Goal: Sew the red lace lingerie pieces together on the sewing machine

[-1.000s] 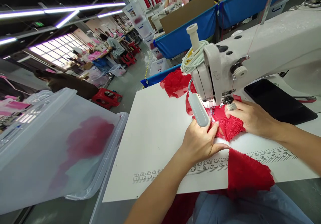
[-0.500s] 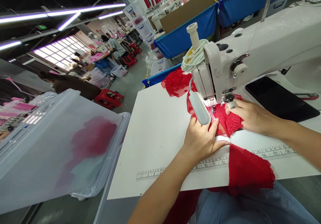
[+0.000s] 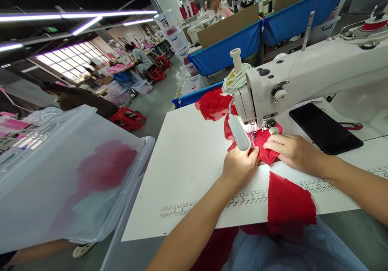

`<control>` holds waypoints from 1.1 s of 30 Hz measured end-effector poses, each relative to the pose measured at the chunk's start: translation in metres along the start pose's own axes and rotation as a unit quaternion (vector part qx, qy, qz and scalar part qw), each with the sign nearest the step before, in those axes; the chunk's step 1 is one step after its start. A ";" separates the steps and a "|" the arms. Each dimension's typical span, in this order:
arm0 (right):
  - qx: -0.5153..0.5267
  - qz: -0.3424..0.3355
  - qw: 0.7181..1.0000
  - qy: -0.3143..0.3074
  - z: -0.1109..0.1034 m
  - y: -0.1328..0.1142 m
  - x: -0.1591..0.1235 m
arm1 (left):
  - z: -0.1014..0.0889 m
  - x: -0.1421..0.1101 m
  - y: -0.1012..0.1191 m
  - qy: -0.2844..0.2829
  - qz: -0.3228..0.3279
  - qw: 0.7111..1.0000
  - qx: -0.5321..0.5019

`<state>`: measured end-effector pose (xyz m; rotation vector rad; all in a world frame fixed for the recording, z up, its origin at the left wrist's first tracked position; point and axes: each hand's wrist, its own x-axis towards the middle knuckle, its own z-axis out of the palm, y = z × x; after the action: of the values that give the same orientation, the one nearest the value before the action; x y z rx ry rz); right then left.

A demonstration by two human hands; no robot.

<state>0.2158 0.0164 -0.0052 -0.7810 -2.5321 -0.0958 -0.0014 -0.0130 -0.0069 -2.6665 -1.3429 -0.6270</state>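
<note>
Red lace fabric (image 3: 267, 146) lies under the needle area of a white sewing machine (image 3: 257, 87). My left hand (image 3: 240, 165) is at the fabric's near left side, thumb and fingers closed on its edge, partly behind a small grey-white lamp (image 3: 239, 132). On the right, my right hand (image 3: 295, 151) has its bent fingers closed on the lace. A second red piece of fabric (image 3: 289, 200) hangs over the table's front edge by my lap. More sheer red fabric (image 3: 212, 104) is bunched behind the machine head. The needle tip is hard to make out.
A black phone (image 3: 325, 128) lies right of my right hand, with a red-handled tool (image 3: 351, 125) behind it. A printed ruler runs along the white table (image 3: 178, 161). A translucent bin (image 3: 69, 174) stands at left. Other people sit farther back.
My left thumb has drawn in towards the fingers at the fabric. My right hand shows more clear of the machine, still on the lace. The view has shifted slightly; a foot appears lower left.
</note>
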 end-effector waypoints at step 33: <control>0.088 0.083 0.990 0.065 0.006 -0.005 0.007 | 0.000 0.013 -0.014 0.022 -0.035 0.962 -0.270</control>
<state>0.2054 0.0175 -0.0066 -0.8809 -2.3064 0.1281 -0.0050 0.0055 -0.0031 -2.9867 -1.4265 -1.2079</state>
